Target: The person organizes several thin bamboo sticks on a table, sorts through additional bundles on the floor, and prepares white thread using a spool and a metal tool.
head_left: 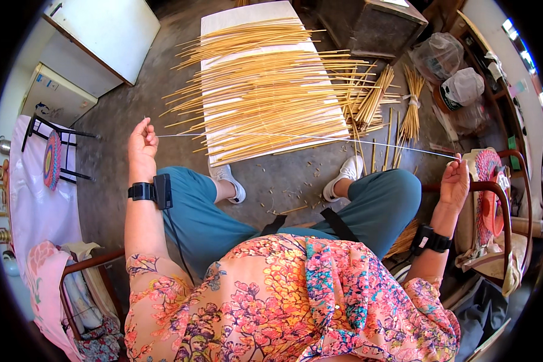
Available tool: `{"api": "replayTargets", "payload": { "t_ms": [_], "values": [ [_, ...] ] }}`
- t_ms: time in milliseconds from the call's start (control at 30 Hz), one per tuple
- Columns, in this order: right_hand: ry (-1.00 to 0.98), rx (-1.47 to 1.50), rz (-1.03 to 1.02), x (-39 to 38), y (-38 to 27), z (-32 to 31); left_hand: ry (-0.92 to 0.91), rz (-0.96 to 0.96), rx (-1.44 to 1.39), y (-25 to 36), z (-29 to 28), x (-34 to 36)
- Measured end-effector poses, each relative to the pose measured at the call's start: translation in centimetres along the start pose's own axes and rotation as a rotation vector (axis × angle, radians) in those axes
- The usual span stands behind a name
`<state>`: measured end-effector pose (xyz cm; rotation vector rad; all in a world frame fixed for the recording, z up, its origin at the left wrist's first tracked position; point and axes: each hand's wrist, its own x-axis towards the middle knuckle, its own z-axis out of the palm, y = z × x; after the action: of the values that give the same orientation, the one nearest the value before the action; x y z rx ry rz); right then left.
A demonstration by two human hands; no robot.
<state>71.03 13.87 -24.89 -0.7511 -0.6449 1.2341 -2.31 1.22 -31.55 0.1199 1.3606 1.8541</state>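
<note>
A thin white string (308,137) runs taut between my two hands, which are spread wide apart. At the left, my left hand (143,140) pinches one end between its fingers. My right hand (454,179) grips the string's other end, out at the right near a chair's armrest. Beyond my knees, many long straw-coloured stalks (265,90) lie crosswise in rough rows on a white board (247,23) on the floor. From this view the string passes across the nearest stalks; whether it touches them I cannot tell.
Tied bundles of stalks (411,108) rest right of the board. Short cut bits (298,187) litter the grey floor (117,133) between my shoes. Beside my right hand stands a chair (505,193) with a woven pink mat. Plastic-wrapped containers (461,90) sit at the back right, a stool (60,151) at left.
</note>
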Motion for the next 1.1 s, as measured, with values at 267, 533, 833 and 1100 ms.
{"api": "replayTargets", "payload": {
  "t_ms": [267,533,833,1100],
  "values": [
    [-0.386,0.422,0.054,2.4,-3.1,5.4,-0.121,-0.161,0.376,-1.2,1.9,-1.2],
    [-0.511,0.413,0.17,1.6,3.2,17.1,-0.4,0.174,1.168,-0.9,6.6,1.5],
    [-0.471,-0.464,0.996,-7.2,19.3,20.5,-0.714,0.644,1.663,-6.0,19.4,7.5],
    [-0.732,-0.636,1.129,-1.7,26.3,20.7,-0.626,0.809,1.867,-17.5,28.4,16.3]
  ]
}}
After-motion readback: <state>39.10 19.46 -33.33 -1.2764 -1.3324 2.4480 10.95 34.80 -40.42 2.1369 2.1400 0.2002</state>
